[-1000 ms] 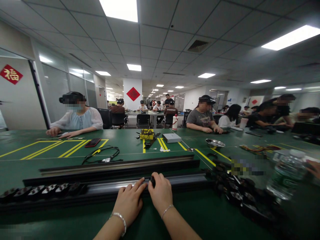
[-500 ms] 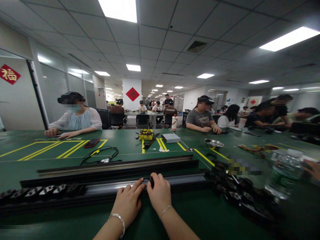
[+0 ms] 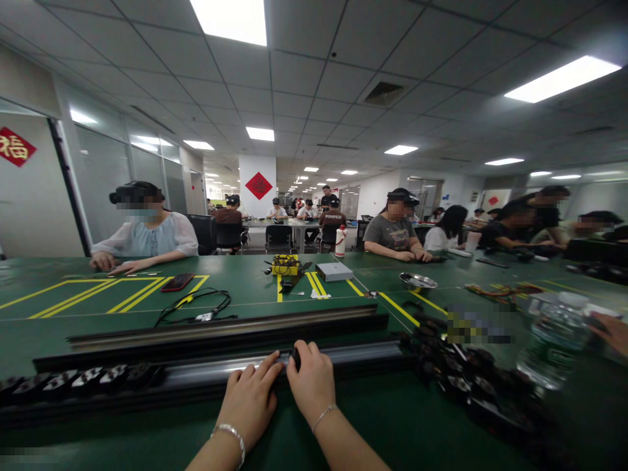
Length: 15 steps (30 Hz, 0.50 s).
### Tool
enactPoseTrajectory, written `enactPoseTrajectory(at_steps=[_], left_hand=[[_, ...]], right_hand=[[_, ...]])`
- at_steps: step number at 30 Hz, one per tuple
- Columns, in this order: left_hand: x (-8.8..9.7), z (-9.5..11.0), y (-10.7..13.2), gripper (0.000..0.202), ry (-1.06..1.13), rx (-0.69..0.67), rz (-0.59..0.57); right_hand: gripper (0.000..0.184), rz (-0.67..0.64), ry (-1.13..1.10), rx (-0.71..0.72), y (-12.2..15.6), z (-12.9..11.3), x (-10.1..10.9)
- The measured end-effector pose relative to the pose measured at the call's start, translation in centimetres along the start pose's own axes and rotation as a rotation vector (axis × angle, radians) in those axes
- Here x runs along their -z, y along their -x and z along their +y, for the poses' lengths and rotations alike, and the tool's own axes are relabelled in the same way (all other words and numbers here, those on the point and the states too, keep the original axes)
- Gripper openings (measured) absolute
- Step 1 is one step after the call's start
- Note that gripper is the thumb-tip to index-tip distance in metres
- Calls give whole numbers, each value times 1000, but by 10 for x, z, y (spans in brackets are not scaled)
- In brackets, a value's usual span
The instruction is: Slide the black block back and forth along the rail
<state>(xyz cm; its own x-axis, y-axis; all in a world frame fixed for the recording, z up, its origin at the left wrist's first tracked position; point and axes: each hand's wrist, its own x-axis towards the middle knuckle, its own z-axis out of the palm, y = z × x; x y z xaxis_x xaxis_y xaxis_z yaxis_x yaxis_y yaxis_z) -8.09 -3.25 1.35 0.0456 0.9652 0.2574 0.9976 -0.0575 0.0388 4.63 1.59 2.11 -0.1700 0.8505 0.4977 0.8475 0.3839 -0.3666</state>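
A long black rail (image 3: 216,367) with a shiny silver inner strip lies across the green table in front of me. My left hand (image 3: 251,392) rests on it palm down, its fingers stretched along the strip. Just to the right, my right hand (image 3: 312,379) is closed, thumb and fingers pinching a small black piece (image 3: 296,358) on the rail. Most of that piece is hidden by the fingers. Several black modules with metallic tops (image 3: 88,378) sit in a row on the rail's left part. A pile of similar black parts (image 3: 456,373) lies at its right end.
Behind the rail lies another long rail (image 3: 230,327). Further back are a black cable (image 3: 193,307), a phone (image 3: 177,282), a yellow box (image 3: 285,264) and a steel bowl (image 3: 418,281). A water bottle (image 3: 555,343) stands right, near another person's hand (image 3: 611,330). Co-workers sit opposite.
The view has shifted very slightly. Both hands keep their place on the rail, and the small black piece stays in my right fingers.
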Motion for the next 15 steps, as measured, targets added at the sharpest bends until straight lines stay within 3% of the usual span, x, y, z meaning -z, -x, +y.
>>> enactPoseTrajectory(at_steps=[11, 15], left_hand=[[1, 4, 0, 53, 3, 28, -9], [-3, 3, 0, 52, -1, 21, 10]], right_hand=[[17, -7, -15, -4, 0, 1, 0], [26, 4, -36, -6, 0, 3, 0]])
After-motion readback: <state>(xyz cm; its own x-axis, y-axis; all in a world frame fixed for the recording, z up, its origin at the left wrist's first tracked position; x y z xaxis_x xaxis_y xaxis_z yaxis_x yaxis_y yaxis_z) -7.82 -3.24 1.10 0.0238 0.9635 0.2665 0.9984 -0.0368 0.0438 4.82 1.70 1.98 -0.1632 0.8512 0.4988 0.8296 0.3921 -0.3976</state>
